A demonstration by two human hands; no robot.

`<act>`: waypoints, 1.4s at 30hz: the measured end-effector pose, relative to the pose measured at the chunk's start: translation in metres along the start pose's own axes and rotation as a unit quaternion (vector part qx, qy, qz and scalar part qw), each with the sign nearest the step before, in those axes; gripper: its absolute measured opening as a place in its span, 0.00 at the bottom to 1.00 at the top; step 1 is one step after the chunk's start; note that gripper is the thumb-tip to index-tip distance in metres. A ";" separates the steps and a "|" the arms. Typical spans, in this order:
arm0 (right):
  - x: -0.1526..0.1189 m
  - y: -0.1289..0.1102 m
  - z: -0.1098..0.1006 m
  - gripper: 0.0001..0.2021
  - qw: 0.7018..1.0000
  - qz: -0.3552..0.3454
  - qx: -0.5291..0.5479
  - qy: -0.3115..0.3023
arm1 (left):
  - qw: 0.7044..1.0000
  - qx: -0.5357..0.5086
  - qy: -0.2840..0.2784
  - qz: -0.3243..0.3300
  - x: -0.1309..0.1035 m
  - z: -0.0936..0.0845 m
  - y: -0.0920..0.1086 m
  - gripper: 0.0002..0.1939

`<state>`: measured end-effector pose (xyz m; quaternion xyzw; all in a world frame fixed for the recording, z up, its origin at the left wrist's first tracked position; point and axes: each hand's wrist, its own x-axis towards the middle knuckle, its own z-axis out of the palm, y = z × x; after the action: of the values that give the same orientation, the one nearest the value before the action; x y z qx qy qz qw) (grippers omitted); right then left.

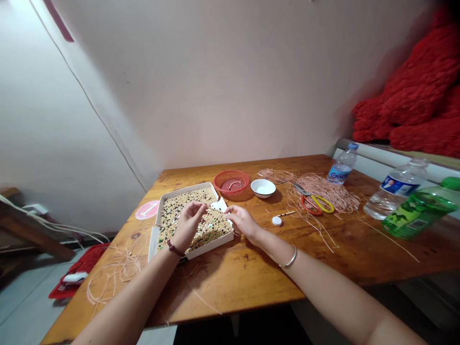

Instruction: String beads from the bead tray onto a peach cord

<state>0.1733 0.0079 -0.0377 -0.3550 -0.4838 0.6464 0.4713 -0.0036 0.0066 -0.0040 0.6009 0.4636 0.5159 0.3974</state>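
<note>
The box (212, 245) is apparently keeping beads (177, 204) within reach. The left hand (190, 219) is pressing fingertips together; right hand (243, 222) grip: cannot tell.

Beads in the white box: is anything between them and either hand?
Nothing visible blocks the left hand, which is over the beads in the open white box. By the right hand lies a white piece at the box's right side; whether it covers beads, I cannot tell.
</note>
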 end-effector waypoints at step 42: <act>0.003 0.007 -0.001 0.22 0.997 -0.038 -0.061 -0.016 | 0.998 -0.053 -0.032 0.001 0.001 0.000 -0.003 0.18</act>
<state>0.1719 0.0104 -0.0447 -0.3538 -0.5432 0.6030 0.4649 -0.0036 0.0084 -0.0071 0.5956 0.4223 0.5204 0.4429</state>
